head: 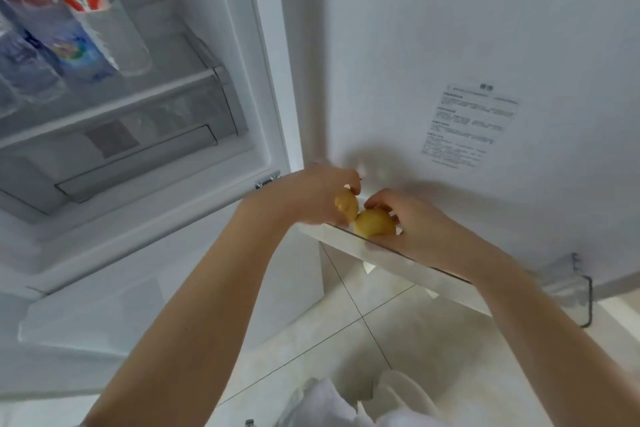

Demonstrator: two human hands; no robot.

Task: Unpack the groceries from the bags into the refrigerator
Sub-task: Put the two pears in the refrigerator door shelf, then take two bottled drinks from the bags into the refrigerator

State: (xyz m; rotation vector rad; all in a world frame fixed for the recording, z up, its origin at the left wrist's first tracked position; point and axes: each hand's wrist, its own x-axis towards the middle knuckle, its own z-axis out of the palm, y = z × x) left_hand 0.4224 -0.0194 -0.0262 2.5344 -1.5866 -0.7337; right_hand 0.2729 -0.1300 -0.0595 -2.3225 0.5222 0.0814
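The refrigerator stands open, its inner door panel (450, 45) facing me on the right. My left hand (311, 194) grips a small yellow fruit (346, 206). My right hand (415, 222) holds a second, rounder yellow fruit (374, 224). Both fruits are over the clear door shelf (398, 265) at the bottom of the door, touching each other. A white bag (329, 402) lies on the floor below me.
Inside the fridge, several plastic bottles (69, 28) stand on a glass shelf (121, 97) at upper left, above a clear drawer (138, 149). A printed label (467, 125) is stuck on the door. The floor is pale tile (346, 340). The door shelf's right end (585, 298) juts out.
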